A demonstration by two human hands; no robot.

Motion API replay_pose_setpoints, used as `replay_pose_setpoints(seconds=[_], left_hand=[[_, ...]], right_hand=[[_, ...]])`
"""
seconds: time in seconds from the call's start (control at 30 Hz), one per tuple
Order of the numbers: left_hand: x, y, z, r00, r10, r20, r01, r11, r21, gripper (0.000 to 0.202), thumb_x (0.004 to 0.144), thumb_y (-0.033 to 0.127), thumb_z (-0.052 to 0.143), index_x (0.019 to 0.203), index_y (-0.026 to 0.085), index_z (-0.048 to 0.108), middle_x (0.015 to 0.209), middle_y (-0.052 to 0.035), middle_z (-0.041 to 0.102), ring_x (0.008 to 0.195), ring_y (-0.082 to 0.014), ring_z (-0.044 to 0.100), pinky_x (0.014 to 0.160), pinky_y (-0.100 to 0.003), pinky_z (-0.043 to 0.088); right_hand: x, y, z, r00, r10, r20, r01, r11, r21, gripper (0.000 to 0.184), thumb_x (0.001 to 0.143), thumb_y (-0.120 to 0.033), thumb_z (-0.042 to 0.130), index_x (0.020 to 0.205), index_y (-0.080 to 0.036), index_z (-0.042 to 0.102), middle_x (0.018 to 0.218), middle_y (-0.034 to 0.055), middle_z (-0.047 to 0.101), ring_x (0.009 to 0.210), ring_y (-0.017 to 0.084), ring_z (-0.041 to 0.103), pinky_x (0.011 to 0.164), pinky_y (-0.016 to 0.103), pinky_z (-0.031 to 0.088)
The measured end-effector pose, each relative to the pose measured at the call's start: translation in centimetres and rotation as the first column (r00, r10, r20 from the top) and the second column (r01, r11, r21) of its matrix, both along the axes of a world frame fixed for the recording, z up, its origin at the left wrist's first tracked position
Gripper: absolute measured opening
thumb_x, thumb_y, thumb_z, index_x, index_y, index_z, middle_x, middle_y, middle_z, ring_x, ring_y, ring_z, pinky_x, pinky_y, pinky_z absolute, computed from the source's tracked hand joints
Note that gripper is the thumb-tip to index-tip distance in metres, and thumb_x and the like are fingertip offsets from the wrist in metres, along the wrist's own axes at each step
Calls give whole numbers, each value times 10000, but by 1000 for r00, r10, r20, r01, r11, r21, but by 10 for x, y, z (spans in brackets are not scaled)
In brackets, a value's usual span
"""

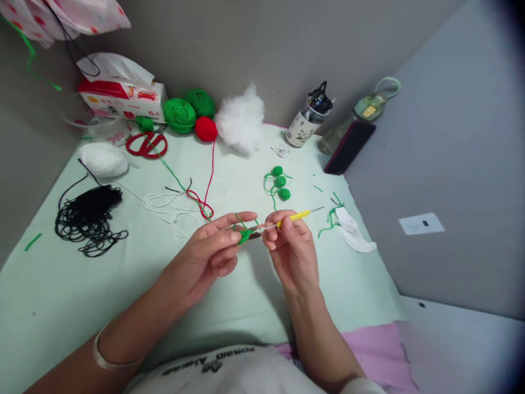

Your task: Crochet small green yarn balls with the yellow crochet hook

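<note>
My left hand (213,243) pinches a small piece of green crochet work (245,236) between thumb and fingers, with green yarn running over the raised index finger. In my right hand (291,241) is a crochet hook (299,216) with a yellow handle, held between thumb and fingers. The hook's metal shaft points left and meets the green piece; its other thin end sticks out to the right. Both hands are close together above the table. Beyond them lie three small green crocheted balls (280,181) with loose yarn tails.
At the back stand a tissue box (123,98), green yarn balls (179,115), a red yarn ball (205,129), white stuffing (241,119), a pen jar (302,128) and a phone (350,146) against a bottle. Red scissors (153,146) and black yarn (90,219) lie left; a white cloth piece (353,230) lies right.
</note>
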State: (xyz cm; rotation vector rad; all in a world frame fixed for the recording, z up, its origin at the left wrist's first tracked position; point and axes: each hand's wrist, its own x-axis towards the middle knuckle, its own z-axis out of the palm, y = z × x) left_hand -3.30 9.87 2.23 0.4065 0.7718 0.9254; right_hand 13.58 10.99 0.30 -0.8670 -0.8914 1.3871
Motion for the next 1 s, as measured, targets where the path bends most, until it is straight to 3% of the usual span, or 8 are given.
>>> replay_pose_setpoints(seconds=[0.17, 0.27, 0.4, 0.57, 0.7, 0.87, 1.0], left_hand=[[6, -6, -4, 963, 96, -252, -40, 975, 220, 339, 840, 237, 794, 1175, 219, 743, 771, 18, 635, 580, -91, 534, 472, -181, 428], [5, -7, -4, 954, 94, -285, -24, 970, 241, 349, 843, 255, 798, 1188, 242, 747, 828, 17, 648, 572, -86, 531, 479, -195, 447], [1, -6, -2, 959, 87, -269, -23, 973, 232, 305, 835, 264, 800, 1138, 242, 771, 841, 21, 626, 551, -77, 531, 477, -205, 458], [0, -8, -1, 941, 114, -318, -35, 969, 244, 280, 858, 255, 776, 1139, 262, 780, 862, 21, 614, 570, -76, 555, 505, -206, 473], [2, -10, -1, 913, 157, -376, -50, 959, 278, 272, 860, 224, 773, 1125, 284, 784, 864, 33, 613, 558, -61, 547, 535, -201, 497], [4, -10, -2, 887, 232, -398, -93, 936, 339, 309, 840, 180, 772, 1126, 296, 788, 840, 44, 599, 572, -58, 536, 544, -183, 499], [6, -11, 1, 856, 284, -432, -136, 930, 343, 315, 811, 188, 786, 1113, 277, 792, 824, 38, 609, 568, -72, 533, 573, -208, 526]], right_hand=[[-8, -9, -3, 975, -44, 220, -6, 975, 223, 126, 947, -339, 707, 937, -237, 780, 915, 45, 747, 749, 154, 668, 629, 288, 561], [-9, -10, -2, 972, -77, 221, 26, 974, 226, 127, 971, -323, 677, 954, -234, 765, 901, 38, 752, 712, 144, 667, 635, 292, 570], [-7, -7, 2, 991, -26, 134, 3, 986, 168, 183, 1008, -354, 615, 919, -217, 697, 822, 22, 759, 623, 124, 664, 604, 271, 578], [-5, -13, 7, 965, -82, 250, 21, 971, 238, 180, 1038, -341, 556, 960, -215, 658, 892, 43, 773, 659, 146, 702, 621, 310, 607], [-5, -20, 6, 867, -230, 443, 0, 888, 460, 176, 1054, -242, 495, 1047, -244, 671, 958, 51, 766, 747, 171, 728, 673, 356, 624], [-5, -23, 2, 699, -457, 550, -132, 674, 727, 242, 1027, -159, 506, 1187, -251, 664, 939, 63, 782, 905, 221, 772, 746, 382, 638], [-5, -24, 2, 621, -508, 597, -189, 642, 743, 254, 1019, -168, 520, 1212, -248, 663, 979, 82, 796, 919, 227, 780, 710, 365, 641]])
